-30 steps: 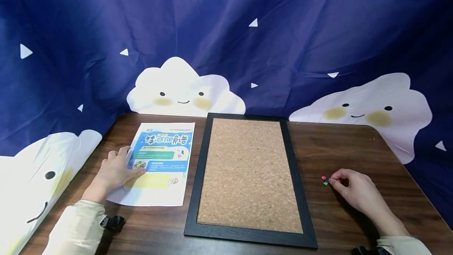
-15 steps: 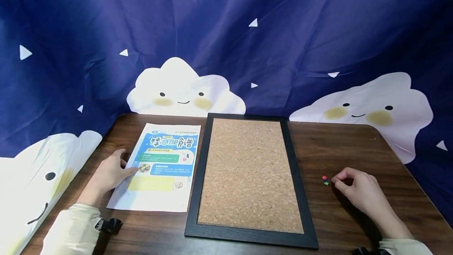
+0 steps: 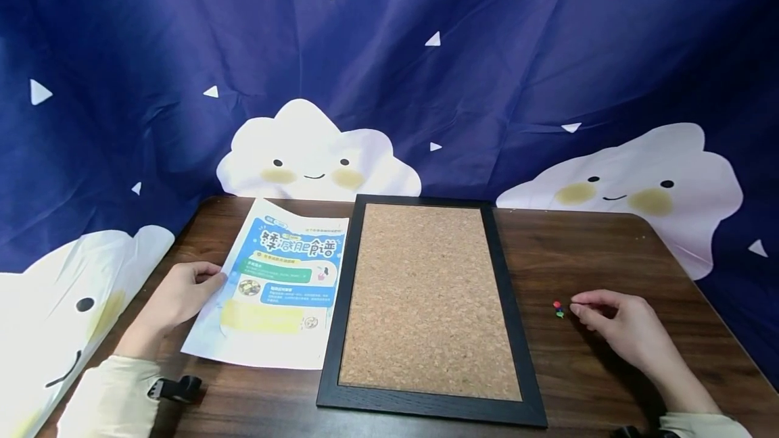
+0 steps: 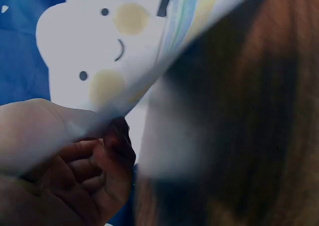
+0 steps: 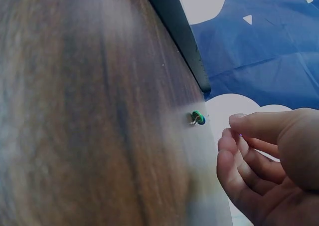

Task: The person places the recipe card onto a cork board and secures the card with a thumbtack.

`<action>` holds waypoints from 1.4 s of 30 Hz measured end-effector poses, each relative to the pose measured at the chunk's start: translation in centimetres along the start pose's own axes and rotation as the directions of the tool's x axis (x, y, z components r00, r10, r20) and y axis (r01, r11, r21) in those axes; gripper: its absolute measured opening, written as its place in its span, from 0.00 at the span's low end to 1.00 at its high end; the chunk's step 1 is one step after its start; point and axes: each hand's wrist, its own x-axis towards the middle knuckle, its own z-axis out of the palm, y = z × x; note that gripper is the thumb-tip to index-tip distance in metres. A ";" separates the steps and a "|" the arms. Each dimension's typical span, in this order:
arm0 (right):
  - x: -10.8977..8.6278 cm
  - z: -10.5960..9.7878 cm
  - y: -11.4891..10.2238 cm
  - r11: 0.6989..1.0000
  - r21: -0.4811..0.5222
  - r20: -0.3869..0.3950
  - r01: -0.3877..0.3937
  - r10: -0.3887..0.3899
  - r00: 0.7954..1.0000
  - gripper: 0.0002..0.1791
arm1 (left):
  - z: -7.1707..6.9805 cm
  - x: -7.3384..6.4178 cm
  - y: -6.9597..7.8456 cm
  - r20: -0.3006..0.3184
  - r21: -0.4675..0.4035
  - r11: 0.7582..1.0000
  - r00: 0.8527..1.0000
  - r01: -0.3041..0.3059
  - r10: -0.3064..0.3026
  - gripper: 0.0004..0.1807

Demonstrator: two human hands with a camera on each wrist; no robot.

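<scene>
My left hand [image 3: 182, 297] pinches the left edge of a printed paper sheet [image 3: 268, 313], thumb on top and fingers beneath. The sheet bows upward, its far left corner raised, its right side along the corkboard's frame. In the left wrist view the paper [image 4: 164, 61] rises at a slant from the hand [image 4: 75, 176]. My right hand [image 3: 629, 330] has thumb and forefinger brought together just right of a small cluster of push pins [image 3: 558, 310], red, blue and green. In the right wrist view, a tiny purple push pin [image 5: 240, 135] shows between its fingertips.
A corkboard [image 3: 432, 303] in a black frame [image 3: 526, 357] lies mid-table between the hands. The brown wooden table [image 3: 584, 249] ends at a blue cloth backdrop [image 3: 389, 39] with smiling white clouds.
The sheet has shifted right toward the corkboard and its left side has lifted. My left hand has moved from lying over the sheet to gripping its edge. The right hand has drawn slightly away from the pins.
</scene>
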 end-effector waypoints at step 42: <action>0.2 0.0 -2.6 0.967 0.227 -0.079 0.119 -0.104 0.991 0.07 | 3.4 -1.2 9.2 0.264 -0.756 0.636 0.961 0.155 0.080 0.26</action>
